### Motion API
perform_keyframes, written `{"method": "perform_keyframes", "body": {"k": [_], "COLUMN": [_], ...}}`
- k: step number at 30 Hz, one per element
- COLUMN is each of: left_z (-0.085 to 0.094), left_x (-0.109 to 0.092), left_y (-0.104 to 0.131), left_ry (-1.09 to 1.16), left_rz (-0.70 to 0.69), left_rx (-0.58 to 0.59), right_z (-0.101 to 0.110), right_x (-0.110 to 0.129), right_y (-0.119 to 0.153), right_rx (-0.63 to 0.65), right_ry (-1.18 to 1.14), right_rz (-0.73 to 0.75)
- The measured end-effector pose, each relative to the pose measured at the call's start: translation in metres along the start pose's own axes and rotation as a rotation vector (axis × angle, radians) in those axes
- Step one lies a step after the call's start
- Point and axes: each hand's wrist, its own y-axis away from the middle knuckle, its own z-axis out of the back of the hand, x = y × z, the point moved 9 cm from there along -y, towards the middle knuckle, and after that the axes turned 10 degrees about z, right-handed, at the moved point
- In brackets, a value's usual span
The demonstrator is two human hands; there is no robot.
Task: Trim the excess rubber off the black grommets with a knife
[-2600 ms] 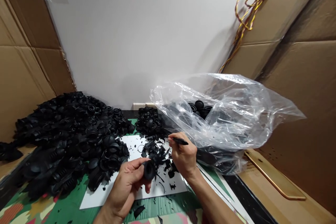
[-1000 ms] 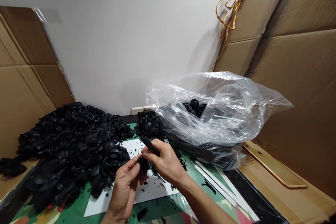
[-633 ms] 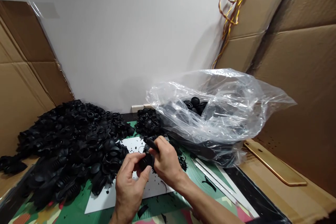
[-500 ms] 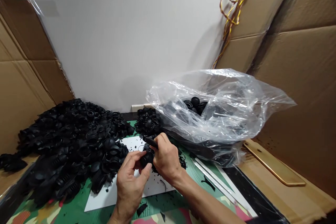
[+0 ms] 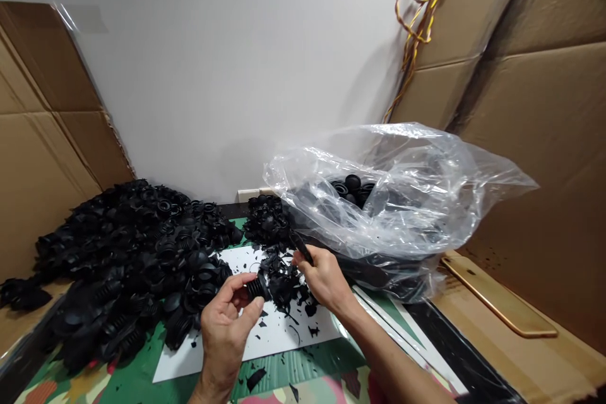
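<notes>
My left hand [image 5: 226, 322] pinches a black ribbed rubber bellows [image 5: 256, 289] between thumb and fingertips, above a white sheet [image 5: 189, 356]. In my right hand [image 5: 324, 274] is a slim black pen-like tool [image 5: 302, 247], angled up and to the left; its tip is lost against dark scraps. The tool and the bellows are apart. Black rubber trimmings [image 5: 284, 284] lie between my hands, on the sheet. Close to my left hand spreads a large heap of black rubber parts [image 5: 137, 246], many with ragged flaps around them.
A clear plastic bag [image 5: 407, 221] with black ribbed parts [image 5: 353, 188] in it stands at the back right. Behind the sheet is a pile of black scraps [image 5: 267, 218]. A gold phone [image 5: 502, 297] lies on cardboard at right. Cardboard walls [image 5: 544, 158] flank the green work surface.
My right hand and the tool have moved right, away from the bellows. My left hand has shifted slightly left and down, and the bellows' ribbed side now shows.
</notes>
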Motion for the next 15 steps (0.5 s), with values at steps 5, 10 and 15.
{"method": "perform_keyframes", "body": {"k": [5, 10, 15], "left_z": [0.002, 0.001, -0.003], "left_x": [0.003, -0.009, -0.006], "left_y": [-0.002, -0.001, -0.001], "left_ry": [-0.008, -0.072, -0.072], "left_rz": [0.012, -0.066, -0.027], "left_rx": [-0.012, -0.029, -0.012], "right_z": [-0.022, -0.054, -0.060], "right_x": [0.023, 0.041, 0.032], "right_y": [0.009, 0.022, 0.027], "right_rx": [0.110, 0.314, 0.217], "right_ry": [-0.401, -0.607, -0.712], "right_rz": [-0.047, -0.108, -0.175]}}
